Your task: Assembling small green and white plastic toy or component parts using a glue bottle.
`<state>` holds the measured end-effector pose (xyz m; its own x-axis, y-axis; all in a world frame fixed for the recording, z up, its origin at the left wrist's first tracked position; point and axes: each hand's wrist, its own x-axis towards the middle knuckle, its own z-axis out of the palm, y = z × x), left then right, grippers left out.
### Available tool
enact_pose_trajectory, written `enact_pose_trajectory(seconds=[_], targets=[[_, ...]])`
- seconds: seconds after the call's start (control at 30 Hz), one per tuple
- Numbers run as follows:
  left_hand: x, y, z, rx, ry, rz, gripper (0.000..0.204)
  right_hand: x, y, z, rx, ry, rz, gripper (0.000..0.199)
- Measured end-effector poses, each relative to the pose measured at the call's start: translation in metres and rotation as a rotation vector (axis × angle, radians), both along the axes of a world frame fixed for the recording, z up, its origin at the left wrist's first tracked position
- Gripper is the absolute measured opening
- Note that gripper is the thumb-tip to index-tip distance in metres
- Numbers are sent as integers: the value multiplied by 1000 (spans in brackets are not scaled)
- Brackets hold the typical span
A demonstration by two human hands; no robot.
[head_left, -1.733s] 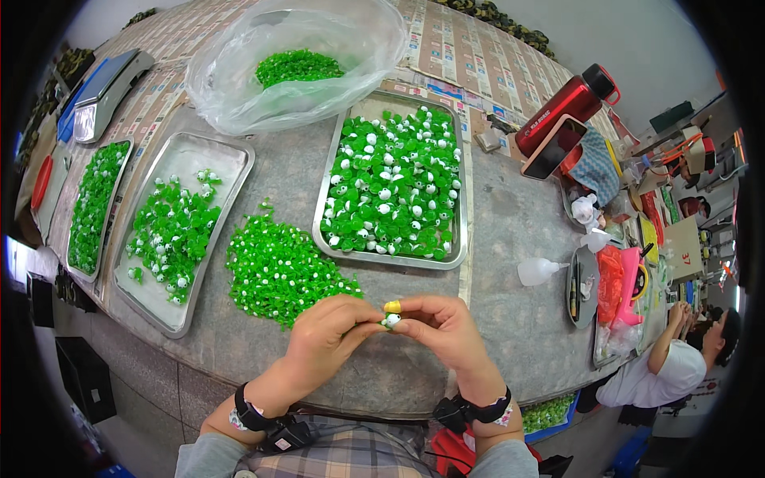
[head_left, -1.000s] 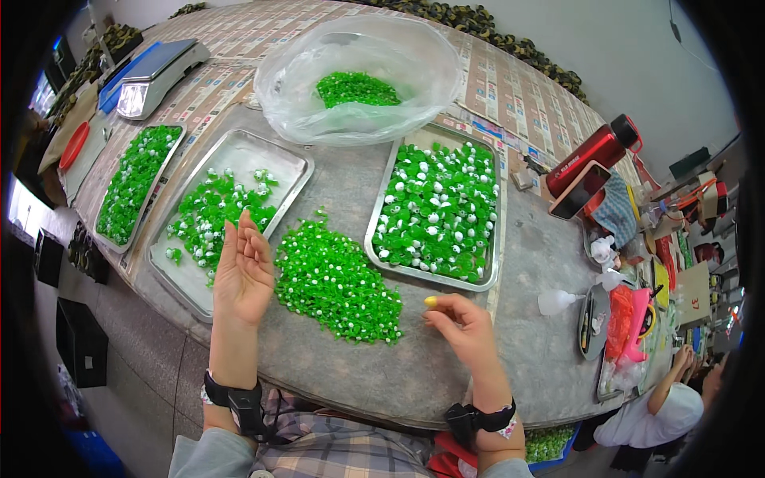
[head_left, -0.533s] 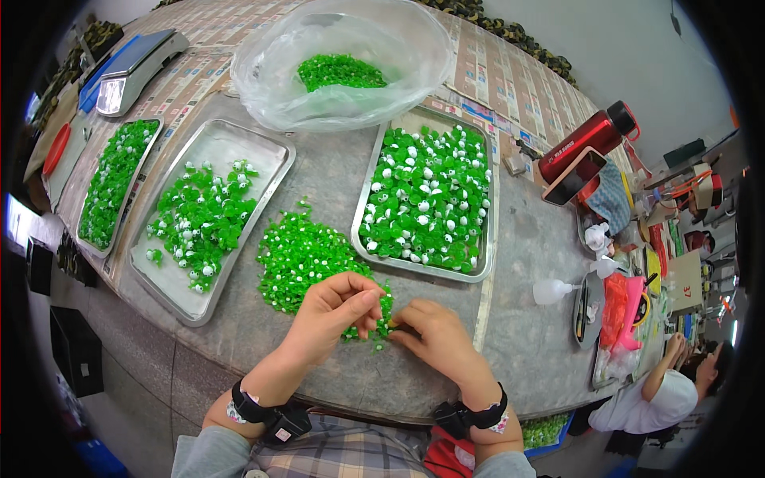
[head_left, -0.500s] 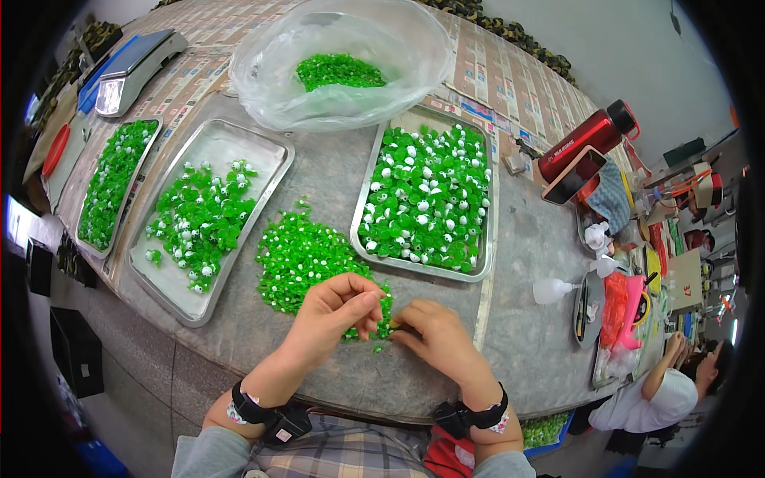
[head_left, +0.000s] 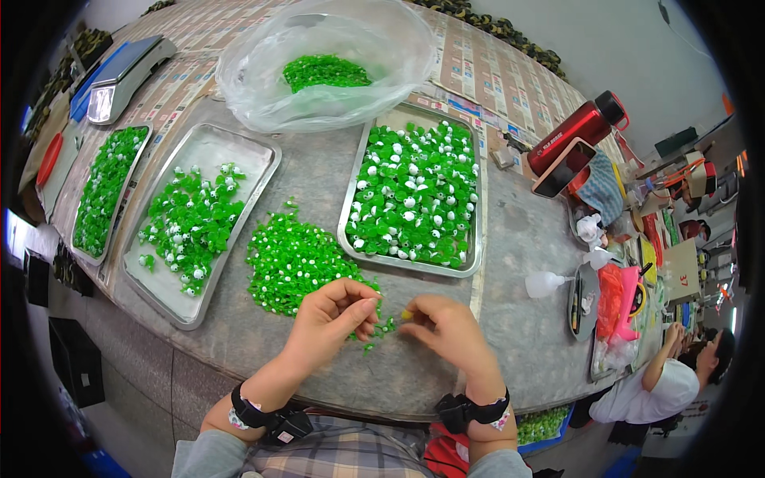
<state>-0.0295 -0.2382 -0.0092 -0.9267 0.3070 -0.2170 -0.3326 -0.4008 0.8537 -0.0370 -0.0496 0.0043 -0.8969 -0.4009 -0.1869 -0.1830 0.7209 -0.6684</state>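
My left hand [head_left: 331,320] is closed in a pinch, fingers curled and thumb against the index finger. Whatever it holds is too small to make out. Facing it across a small gap, my right hand [head_left: 448,331] has thumb and index finger drawn together, with a spot of yellow at the tips. Just beyond the left hand spreads a pile of small green pieces with white tips [head_left: 291,259] on the grey tabletop. A few loose green bits [head_left: 386,327] lie between the hands.
Beyond the right hand stands a full metal tray [head_left: 476,256] of green pieces with white balls. Leftward are a part-filled tray [head_left: 253,145] and a narrower full one [head_left: 103,191]. Around them are a clear bag [head_left: 255,88], scale [head_left: 131,72], red bottle [head_left: 574,135], phone [head_left: 564,169] and squeeze bottle [head_left: 543,284].
My right hand has moved slightly right and up, widening the gap to the left hand. The left hand keeps its pinch. The whole view has shifted a little.
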Motion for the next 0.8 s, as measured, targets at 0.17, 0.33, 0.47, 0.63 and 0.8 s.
enact_pose_trajectory(seconds=[0.17, 0.33, 0.47, 0.63, 0.8], targets=[[-1, 2, 2, -25, 39, 85, 12, -2, -7, -8, -68, 234, 102, 14], [0, 5, 7, -18, 31, 99, 11, -1, -2, -7, -67, 122, 43, 13], [4, 10, 6, -101, 64, -8, 20, 2, 8, -7, -585, -151, -171, 11], [8, 25, 5, -262, 264, -54, 31, 10, -2, 0, -960, -385, -281, 14], [8, 21, 1, -477, 514, 106, 17, 9, -8, -2, -1118, -525, -273, 13]])
